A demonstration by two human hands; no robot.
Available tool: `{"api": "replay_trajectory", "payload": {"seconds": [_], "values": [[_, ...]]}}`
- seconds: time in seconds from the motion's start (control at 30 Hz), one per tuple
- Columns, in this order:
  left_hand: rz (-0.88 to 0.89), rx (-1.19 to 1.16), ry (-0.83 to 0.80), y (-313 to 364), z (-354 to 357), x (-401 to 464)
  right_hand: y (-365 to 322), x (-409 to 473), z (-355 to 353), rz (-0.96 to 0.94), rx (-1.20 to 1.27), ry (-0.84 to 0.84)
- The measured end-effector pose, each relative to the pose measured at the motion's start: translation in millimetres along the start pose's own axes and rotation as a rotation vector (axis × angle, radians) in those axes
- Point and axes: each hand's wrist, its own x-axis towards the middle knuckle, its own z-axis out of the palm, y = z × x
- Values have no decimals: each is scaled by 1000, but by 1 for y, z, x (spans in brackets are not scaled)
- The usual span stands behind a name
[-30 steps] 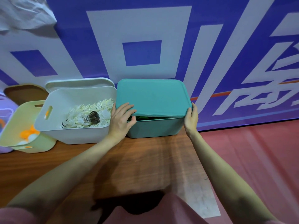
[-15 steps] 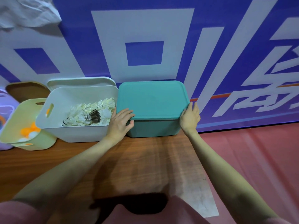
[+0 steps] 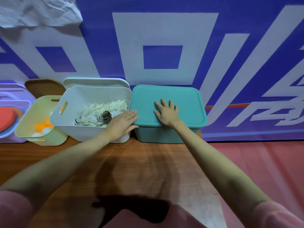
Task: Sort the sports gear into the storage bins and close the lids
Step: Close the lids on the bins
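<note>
A teal bin (image 3: 158, 135) stands on the wooden table with its teal lid (image 3: 185, 99) lying flat on top. My right hand (image 3: 167, 112) lies palm-down on the lid, fingers spread. My left hand (image 3: 122, 123) is flat, its fingertips touching the lid's left front edge. To the left an uncovered white bin (image 3: 77, 129) holds several shuttlecocks (image 3: 102, 114); its white lid (image 3: 95, 82) leans behind it. A yellow-green bin (image 3: 28, 127) holds orange and white balls (image 3: 43, 127). At the far left a purple bin (image 3: 9, 137) holds a red paddle (image 3: 5, 118).
A brown lid (image 3: 44, 87) leans behind the yellow-green bin. The bins line a blue and white banner wall (image 3: 164, 38). The wooden table (image 3: 148, 162) spreads in front; its right edge drops to red floor (image 3: 263, 170). Crumpled white cloth (image 3: 37, 12) hangs at top left.
The teal lid has dropped flat onto its bin. My right hand has moved from the lid's right edge onto its top; my left hand has flattened at the left front edge.
</note>
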Motion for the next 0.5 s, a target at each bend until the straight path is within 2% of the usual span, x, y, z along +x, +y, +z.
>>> {"api": "replay_trajectory", "payload": {"seconds": [0.2, 0.33, 0.5], "values": [[-11, -57, -14, 3, -5, -1, -27, 31, -5, -59, -54, -93], [-67, -248, -56, -7, -19, 7, -45, 54, -11, -53, -41, -154], [-162, -361, -41, -13, -16, 11, -58, 63, -7, -6, -32, -91]]}}
